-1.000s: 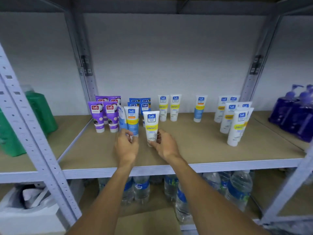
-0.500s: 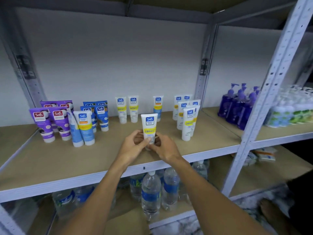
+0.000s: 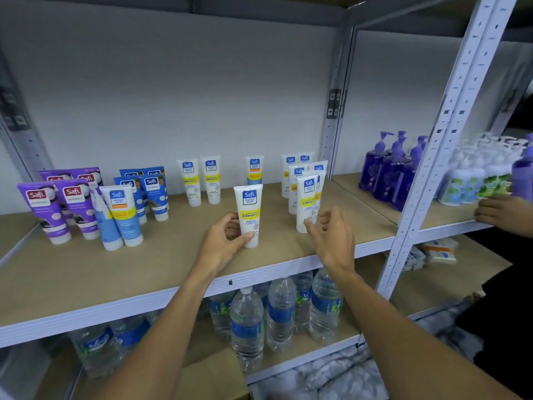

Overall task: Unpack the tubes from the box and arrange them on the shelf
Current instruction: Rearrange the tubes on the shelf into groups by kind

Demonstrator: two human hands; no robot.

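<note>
Standing upright, cap down, near the shelf (image 3: 161, 267) front edge, the white tube (image 3: 249, 215) is being gripped low by the left hand (image 3: 222, 241), thumb & fingers curling round it. The right hand (image 3: 331, 235) is hovering just to its rt, fingers spread, holding nothing; left is nearer.

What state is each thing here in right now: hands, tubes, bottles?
White tube: upright on the shelf, cap down.
Left hand: grips the white tube low down.
Right hand: fingers loosely spread, holding nothing.
Purple tubes: standing on their caps.
Water bottles: upright, capped.
Pump bottles: upright.
</note>
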